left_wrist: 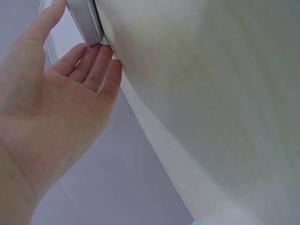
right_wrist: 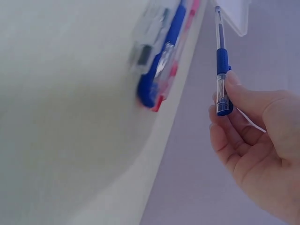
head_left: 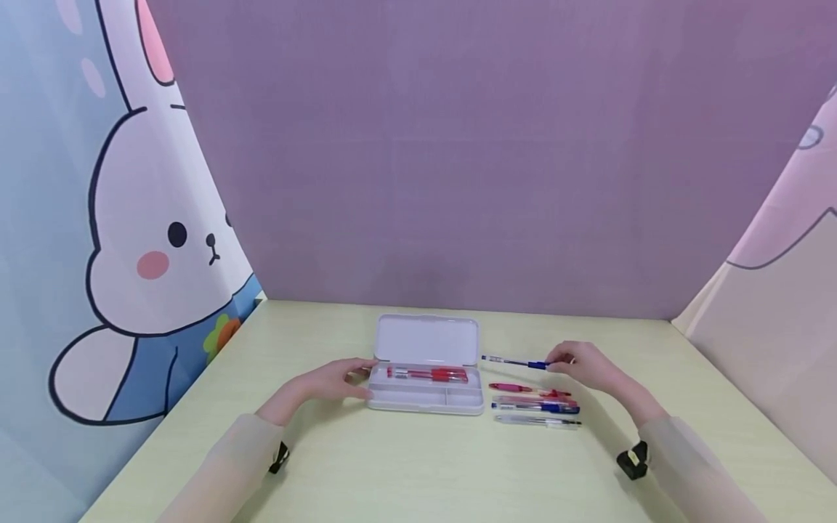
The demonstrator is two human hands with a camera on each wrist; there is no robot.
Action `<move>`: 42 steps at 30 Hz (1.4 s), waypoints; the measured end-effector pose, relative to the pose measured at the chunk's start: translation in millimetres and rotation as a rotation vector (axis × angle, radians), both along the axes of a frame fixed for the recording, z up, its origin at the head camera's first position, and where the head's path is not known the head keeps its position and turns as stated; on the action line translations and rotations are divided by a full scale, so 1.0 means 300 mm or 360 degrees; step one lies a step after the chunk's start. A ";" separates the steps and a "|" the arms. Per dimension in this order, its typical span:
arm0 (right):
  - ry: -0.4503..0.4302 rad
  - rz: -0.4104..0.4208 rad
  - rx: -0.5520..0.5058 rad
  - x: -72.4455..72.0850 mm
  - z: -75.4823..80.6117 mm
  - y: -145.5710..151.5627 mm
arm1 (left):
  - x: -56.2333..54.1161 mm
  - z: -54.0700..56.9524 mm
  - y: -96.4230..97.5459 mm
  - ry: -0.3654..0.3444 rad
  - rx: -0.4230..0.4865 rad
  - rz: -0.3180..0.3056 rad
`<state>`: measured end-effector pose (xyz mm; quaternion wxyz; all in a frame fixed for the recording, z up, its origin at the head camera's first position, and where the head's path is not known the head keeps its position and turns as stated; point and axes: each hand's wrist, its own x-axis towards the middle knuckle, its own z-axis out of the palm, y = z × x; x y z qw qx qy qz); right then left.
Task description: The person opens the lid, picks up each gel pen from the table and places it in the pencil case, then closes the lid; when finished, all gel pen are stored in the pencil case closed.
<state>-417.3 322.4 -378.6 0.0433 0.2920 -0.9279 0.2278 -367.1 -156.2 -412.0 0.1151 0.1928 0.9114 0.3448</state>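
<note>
Blue pen (head_left: pixel 516 362) is pinched in the right hand (head_left: pixel 586 363), thumb on one side and fingers on the other, so that grip is closed on the pen's blue-ended cap. Its other end points left toward the open case (head_left: pixel 418 399), near the right edge of the lid (head_left: pixel 427 339); whether the pen touches the worktop (head_left: pixel 392 465) I cannot tell.

At the case's left end, the left hand (head_left: pixel 330 381) has its grip spread, thumb toward the front corner and the nearly straight fingers touching the end farther back.

Red pens (head_left: pixel 428 375) lie lengthwise in the case's rear compartment. In front of them, a partition splits the rest into a long section and a short one at the right. The lid stands open at the back.

Right of the case, in front of the right hand, more pens lie roughly parallel: a pink pen (head_left: pixel 510 388) farthest back, another blue pen (head_left: pixel 565 409) nearer, and a clear pen (head_left: pixel 538 420) foremost.

Behind the worktop rises a purple backdrop (head_left: pixel 458 145).
</note>
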 end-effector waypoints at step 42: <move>-0.0106 0.0344 -0.0207 0.020 -0.012 -0.355 | -0.009 -0.013 -0.003 0.0014 0.0002 -0.0018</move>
